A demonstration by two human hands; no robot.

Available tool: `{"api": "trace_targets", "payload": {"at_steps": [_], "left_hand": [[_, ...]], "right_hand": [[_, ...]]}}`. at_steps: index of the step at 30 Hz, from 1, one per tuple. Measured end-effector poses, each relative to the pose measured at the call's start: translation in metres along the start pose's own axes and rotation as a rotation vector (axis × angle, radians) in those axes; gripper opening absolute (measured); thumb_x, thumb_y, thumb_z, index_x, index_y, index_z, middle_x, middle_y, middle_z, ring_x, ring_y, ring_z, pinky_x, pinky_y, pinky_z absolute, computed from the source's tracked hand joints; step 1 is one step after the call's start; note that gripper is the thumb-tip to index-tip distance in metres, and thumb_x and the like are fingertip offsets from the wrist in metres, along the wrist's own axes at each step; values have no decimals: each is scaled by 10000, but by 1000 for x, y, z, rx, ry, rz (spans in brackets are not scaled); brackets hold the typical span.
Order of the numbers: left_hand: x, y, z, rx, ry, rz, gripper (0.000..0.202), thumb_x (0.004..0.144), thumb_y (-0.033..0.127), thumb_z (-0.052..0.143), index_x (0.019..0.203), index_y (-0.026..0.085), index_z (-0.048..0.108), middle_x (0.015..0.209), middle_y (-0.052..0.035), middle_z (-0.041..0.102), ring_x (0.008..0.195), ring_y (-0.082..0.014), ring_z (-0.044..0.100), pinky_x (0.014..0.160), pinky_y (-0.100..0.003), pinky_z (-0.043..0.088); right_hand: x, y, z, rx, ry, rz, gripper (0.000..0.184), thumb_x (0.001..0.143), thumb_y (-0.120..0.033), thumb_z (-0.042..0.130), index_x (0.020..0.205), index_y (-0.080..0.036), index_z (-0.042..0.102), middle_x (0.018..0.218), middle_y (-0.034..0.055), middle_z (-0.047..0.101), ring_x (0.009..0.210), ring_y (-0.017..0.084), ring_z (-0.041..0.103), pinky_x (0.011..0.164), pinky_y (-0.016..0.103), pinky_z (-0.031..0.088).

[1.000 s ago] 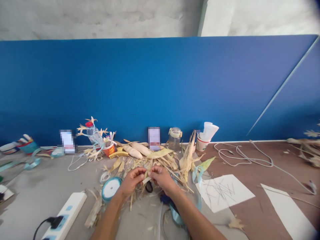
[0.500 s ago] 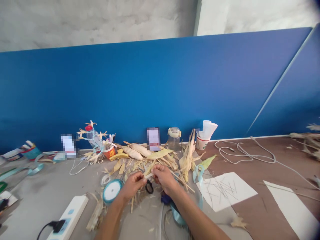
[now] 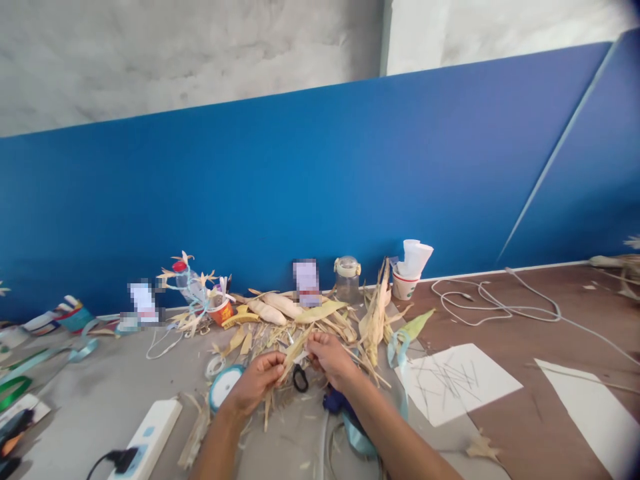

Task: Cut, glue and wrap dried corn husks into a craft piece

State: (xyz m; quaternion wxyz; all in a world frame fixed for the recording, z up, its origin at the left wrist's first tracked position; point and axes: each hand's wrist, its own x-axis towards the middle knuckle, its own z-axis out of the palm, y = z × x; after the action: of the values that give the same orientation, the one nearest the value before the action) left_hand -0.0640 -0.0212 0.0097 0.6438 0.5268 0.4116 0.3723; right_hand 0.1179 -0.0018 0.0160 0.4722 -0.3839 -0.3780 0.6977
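My left hand (image 3: 257, 381) is closed, thumb against fingers, on a pale yellow strip of corn husk (image 3: 295, 348). Just to the right, my right hand (image 3: 329, 357) pinches at the other side of the same strip; a small whitish piece shows between the two hands, too blurred to name. Beneath them lies a black loop (image 3: 300, 379) that looks like a scissor handle. Beside my left wrist is a spool of light blue ribbon (image 3: 225, 387), partly covered by the hand. Dried corn husks (image 3: 320, 312) are heaped behind my hands.
A white power strip (image 3: 153, 430) lies front left. Along the blue partition (image 3: 310, 187) stand a red-capped bottle (image 3: 187, 280), a jar (image 3: 347, 280) and a paper cup (image 3: 404, 285). To the right are a paper sheet with thin sticks (image 3: 457, 383) and a white cable (image 3: 493, 310).
The view has tilted slightly. My left hand has shifted a little left and turned, and more of the husk strip shows between the hands. Both hands keep their grip.
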Motion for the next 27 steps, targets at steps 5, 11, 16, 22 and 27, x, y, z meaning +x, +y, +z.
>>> {"api": "trace_targets", "payload": {"at_steps": [5, 11, 16, 22, 27], "left_hand": [[0, -2, -3, 2, 1, -12, 359, 636, 449, 790, 776, 141, 671, 615, 22, 511, 554, -91, 383, 547, -228, 285], [1, 1, 2, 38, 16, -11, 326, 660, 436, 766, 757, 146, 654, 609, 34, 497, 555, -90, 375, 552, -228, 294], [3, 1, 4, 99, 75, -2, 268, 685, 397, 731, 727, 148, 638, 611, 30, 511, 557, -97, 390, 545, -231, 302], [11, -2, -4, -57, 413, 130, 292, 624, 404, 739, 716, 162, 604, 616, 40, 517, 535, -86, 405, 534, -223, 322], [16, -8, -11, -121, 551, 198, 338, 578, 412, 759, 743, 168, 592, 627, 40, 539, 522, -84, 436, 517, -218, 342]], "right_hand": [[2, 0, 0, -11, 7, -8, 194, 612, -231, 585, 507, -200, 425, 376, -110, 383, 324, 25, 207, 379, 203, 115], [4, 1, 0, -26, 9, -25, 234, 639, -270, 604, 515, -201, 418, 390, -114, 358, 338, 26, 199, 390, 209, 120], [5, 0, -1, -44, 15, -27, 143, 636, -284, 585, 585, -197, 483, 403, -112, 365, 357, 42, 216, 401, 211, 137], [7, 2, -1, -301, 85, -141, 107, 684, -220, 543, 777, -171, 562, 474, -100, 403, 429, 78, 313, 462, 212, 235], [3, 6, 0, -585, 37, -209, 123, 733, -160, 504, 807, -150, 602, 537, -64, 460, 508, 104, 416, 520, 213, 315]]}}
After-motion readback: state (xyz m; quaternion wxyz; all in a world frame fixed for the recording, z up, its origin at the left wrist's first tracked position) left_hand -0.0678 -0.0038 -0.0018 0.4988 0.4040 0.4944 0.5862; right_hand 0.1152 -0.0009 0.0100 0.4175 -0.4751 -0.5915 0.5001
